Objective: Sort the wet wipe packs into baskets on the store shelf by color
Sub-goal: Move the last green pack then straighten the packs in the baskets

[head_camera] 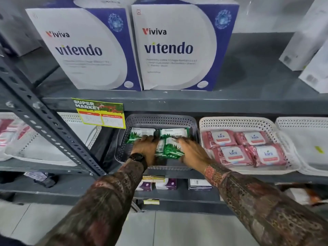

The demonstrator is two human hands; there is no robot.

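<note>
Both hands are inside the grey basket point(159, 119) at the middle of the shelf point(213, 103). The left hand point(145, 148), with a dark watch point(137, 157) on the wrist, lies flat with its fingers on the lower edge of a green pack point(140, 134) at the basket's 10 o'clock corner; I cannot tell if it grips this pack or only presses it. The right hand point(191, 151) lies against the right edge of the front green pack point(170, 149), which is tilted and sits between the two hands near the basket's centre; whether its fingers close on the pack is not visible. A third green pack point(174, 133) lies at 1 o'clock in the basket.

At 3 o'clock from the grey basket, just beside it, a white basket point(236, 121) holds four pink packs point(232, 153) in two rows. On the shelf above, at 12 o'clock, two big white and blue boxes point(177, 48) stand side by side. A yellow price tag point(99, 112) hangs on the shelf edge at 10 o'clock.
</note>
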